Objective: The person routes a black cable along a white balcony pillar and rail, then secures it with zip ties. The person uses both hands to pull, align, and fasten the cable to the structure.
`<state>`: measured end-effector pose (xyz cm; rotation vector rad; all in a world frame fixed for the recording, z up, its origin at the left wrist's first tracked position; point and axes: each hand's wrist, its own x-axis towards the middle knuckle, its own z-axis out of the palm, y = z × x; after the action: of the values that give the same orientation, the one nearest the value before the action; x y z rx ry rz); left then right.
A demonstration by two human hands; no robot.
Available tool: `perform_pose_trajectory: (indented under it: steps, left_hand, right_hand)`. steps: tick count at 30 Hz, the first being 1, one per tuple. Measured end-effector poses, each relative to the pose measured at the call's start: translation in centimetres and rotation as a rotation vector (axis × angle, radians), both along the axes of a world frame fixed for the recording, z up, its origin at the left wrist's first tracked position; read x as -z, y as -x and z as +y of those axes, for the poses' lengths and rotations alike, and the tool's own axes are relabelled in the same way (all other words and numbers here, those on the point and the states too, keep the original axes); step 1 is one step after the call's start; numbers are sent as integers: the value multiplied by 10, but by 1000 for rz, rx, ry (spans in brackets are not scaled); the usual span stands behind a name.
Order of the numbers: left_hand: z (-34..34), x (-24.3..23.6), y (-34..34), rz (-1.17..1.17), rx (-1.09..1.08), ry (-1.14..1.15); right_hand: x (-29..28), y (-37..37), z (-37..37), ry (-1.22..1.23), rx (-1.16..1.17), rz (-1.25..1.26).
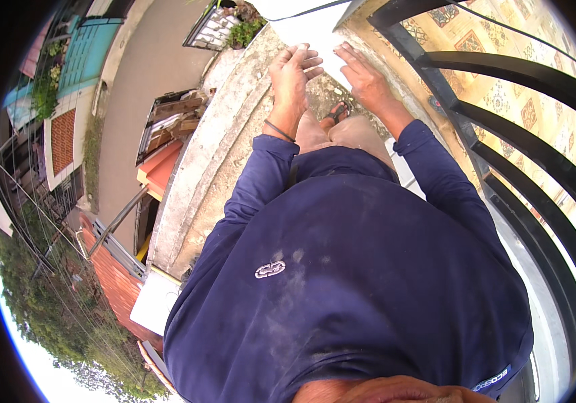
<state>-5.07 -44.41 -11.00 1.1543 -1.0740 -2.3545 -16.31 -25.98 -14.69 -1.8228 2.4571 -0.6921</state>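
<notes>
Flanking the smooth white angular panel (309,28) just ahead, your left hand (292,72) and right hand (367,82) sit loosely spread, similarly near; contact unclear.

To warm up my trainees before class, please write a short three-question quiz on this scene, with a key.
1. True or false: the black railing is on the person's right.

2. Which wrist wears a thin dark band?
A) left
B) right
C) both

3. Fill in the colour: the left hand and the right hand are both near a ____ object.

Key: 1. True. 2. A. 3. White.
</notes>
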Motion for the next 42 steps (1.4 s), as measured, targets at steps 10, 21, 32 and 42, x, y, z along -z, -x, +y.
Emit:
perform_pose_trajectory:
  steps: [10,21,32,42]
  left_hand:
    - [29,-9,-6,-116,136,330]
    - [44,7,-40,-114,202,366]
    - [82,-9,-93,-269,248,402]
    - [80,-18,-80,-308,396,469]
  right_hand:
    - [4,13,-1,27,26,76]
    - [4,6,11,78,105,42]
    - [17,3,12,57,70,44]
    - [6,-14,96,77,133,-14]
